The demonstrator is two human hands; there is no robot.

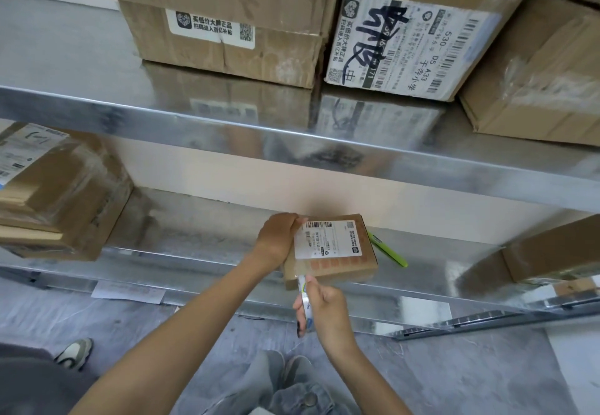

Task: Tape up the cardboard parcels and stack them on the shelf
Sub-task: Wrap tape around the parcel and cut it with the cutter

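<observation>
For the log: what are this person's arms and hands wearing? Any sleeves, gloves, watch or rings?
No sleeves show: the left arm and right arm are bare from wrist to frame edge. The left hand and right hand wear no gloves, and no watch, bracelet or ring is visible on either.

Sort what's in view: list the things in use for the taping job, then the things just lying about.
In use: small parcel, held by the left hand; white-and-blue item, likely tape, in the right hand; lower shelf.
Lying about: green pen; paper slip on the floor; labelled boxes on the upper shelf.
</observation>
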